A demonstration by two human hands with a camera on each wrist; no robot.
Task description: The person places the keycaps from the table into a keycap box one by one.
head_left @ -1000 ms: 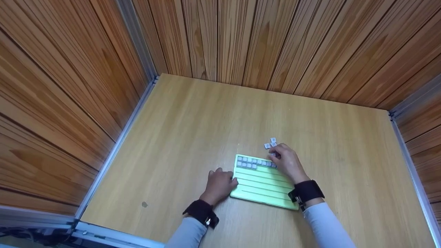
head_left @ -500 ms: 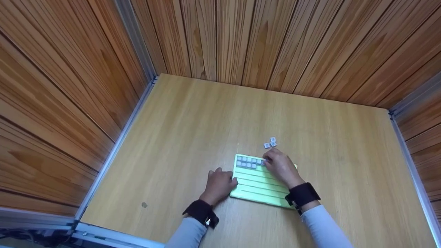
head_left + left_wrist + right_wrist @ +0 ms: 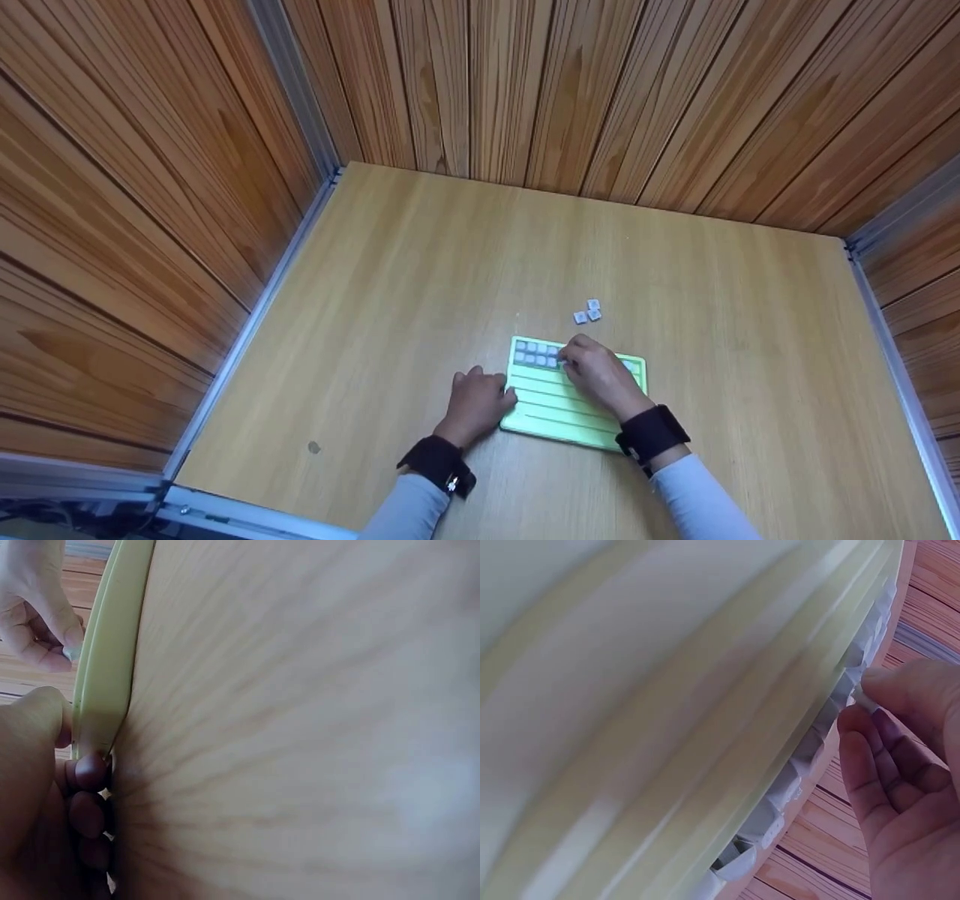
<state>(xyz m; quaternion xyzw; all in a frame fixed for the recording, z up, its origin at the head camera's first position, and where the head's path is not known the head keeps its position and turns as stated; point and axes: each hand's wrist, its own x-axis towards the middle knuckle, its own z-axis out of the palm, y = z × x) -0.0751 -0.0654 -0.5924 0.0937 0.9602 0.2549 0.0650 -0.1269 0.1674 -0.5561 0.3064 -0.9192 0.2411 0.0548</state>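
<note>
A light green ridged tray lies on the table, with two rows of small grey keycaps along its far side. My left hand grips the tray's left edge, the thumb on the rim and the other fingers curled beside it. Over the second row, my right hand pinches a pale keycap between thumb and fingers, at the right end of that row's keycaps. The left wrist view also shows this keycap at the fingertips. My right hand hides part of the upper row in the head view.
Just beyond the tray, 3 loose keycaps lie on the wooden table. Wood-panelled walls enclose the back and both sides. A dark round mark is on the table at the left.
My right hand has come from beside the loose keycaps to the tray's second row, moving left and nearer with the pinched keycap. My left hand has stayed on the tray's edge.
</note>
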